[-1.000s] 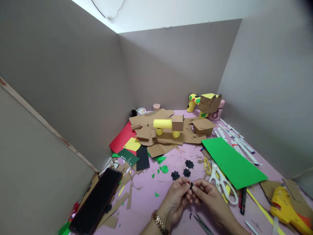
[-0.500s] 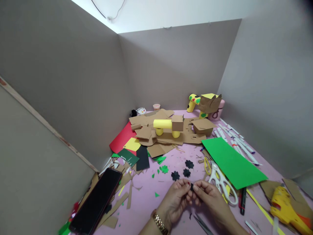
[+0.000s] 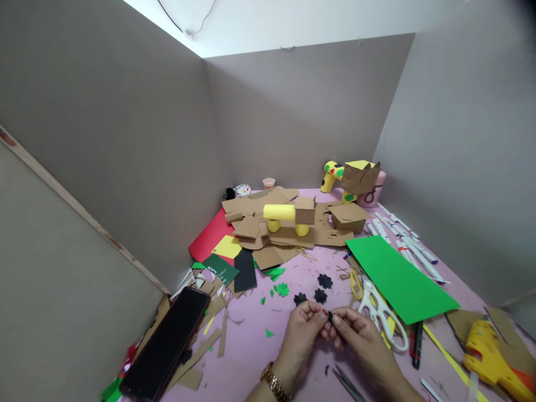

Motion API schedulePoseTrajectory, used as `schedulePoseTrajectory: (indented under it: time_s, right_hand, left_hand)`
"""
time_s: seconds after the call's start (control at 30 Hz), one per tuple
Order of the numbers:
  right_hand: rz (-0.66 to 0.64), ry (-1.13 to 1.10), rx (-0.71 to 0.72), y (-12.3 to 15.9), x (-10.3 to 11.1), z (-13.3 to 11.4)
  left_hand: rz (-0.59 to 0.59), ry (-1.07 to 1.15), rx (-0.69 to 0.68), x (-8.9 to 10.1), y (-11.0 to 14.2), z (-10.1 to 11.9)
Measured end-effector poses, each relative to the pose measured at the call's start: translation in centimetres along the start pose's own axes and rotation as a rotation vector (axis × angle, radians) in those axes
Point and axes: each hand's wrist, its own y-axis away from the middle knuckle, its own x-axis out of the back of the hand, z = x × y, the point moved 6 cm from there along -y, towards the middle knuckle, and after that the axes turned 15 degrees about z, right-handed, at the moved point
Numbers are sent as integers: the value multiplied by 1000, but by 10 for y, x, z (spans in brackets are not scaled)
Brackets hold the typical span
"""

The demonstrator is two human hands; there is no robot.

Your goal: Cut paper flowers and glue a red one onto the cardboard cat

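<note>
Here, small black paper piece (image 3: 330,317) pinched between left hand (image 3: 302,330) and right hand (image 3: 359,334) (close together), above pink tabletop (image 3: 247,352); behind, flat grey panel (image 3: 301,111).

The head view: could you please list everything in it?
Small piece: 1, black, held, lower centre
Flower cutouts: 4, three black, one green, mid-table
Scissors: 1, white-handled, right
Metal blades: 1 pair, grey, bottom edge
Large sheet: 1, green, right
Other sheets: 4, red, yellow, dark green, black, left
Markers: several, white, right
Pen-like tool: 1, black, right
Glue gun: 1, yellow, lower right
Phone: 1, black, lower left
Cardboard pieces: many, brown, mostly back
Tube models: 2, yellow and brown, back
Container: 1, pink, back right
Cup: 1, pinkish, back
Scraps: many, mixed, mid-table
Table: 1, lilac, beneath
Partitions: 3, grey, around
Watch: 1, gold, left wrist
Left hand: 1, bare, lower centre
Right hand: 1, bare, lower centre
</note>
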Motion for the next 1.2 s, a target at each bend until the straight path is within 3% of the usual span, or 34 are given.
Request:
schedulePoseTrajectory:
  time_s: [0.13,0.33,0.47,0.8,1.0,1.2]
  right_hand:
    - [-1,2,10,0,0,-1]
    - [-65,-19,-5,-1,-5,2]
    - [-46,-8,20,-1,-3,1]
    - [72,84,109,0,5,-5]
    - [77,141,154,1,6,-6]
    - [41,247,238,5,4,-8]
  left_hand:
    - [-12,3,-6,-1,2,1]
    - [-109,32,118,-6,4,-6]
    - [-102,52,140,-5,4,-7]
    - [-55,58,57,-4,5,-1]
    - [-18,-89,-132,-3,2,6]
    - [8,-141,-197,-1,3,9]
